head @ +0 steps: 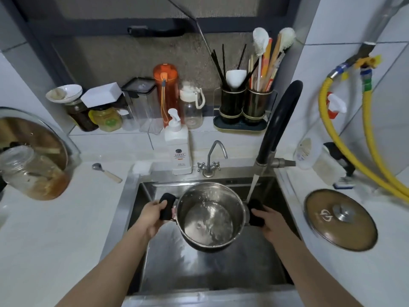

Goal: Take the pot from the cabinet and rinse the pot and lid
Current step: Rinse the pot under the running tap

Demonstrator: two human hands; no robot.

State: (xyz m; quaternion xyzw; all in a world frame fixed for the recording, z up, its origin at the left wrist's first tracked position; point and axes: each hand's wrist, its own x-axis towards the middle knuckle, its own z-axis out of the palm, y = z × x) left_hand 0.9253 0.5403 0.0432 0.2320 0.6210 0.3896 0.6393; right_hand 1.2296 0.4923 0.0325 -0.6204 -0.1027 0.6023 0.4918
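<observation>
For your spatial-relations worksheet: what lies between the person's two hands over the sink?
In the head view, the steel pot lies between the left hand and right hand, each gripping one black handle.

home kitchen, likely: sink [141, 251], tap [276, 129], utensils [261, 63].

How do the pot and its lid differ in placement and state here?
The pot is held over the sink by left hand and right hand, with water in it; the lid lies untouched on the right counter. Pot silvery, lid brownish. Both are round.
</observation>
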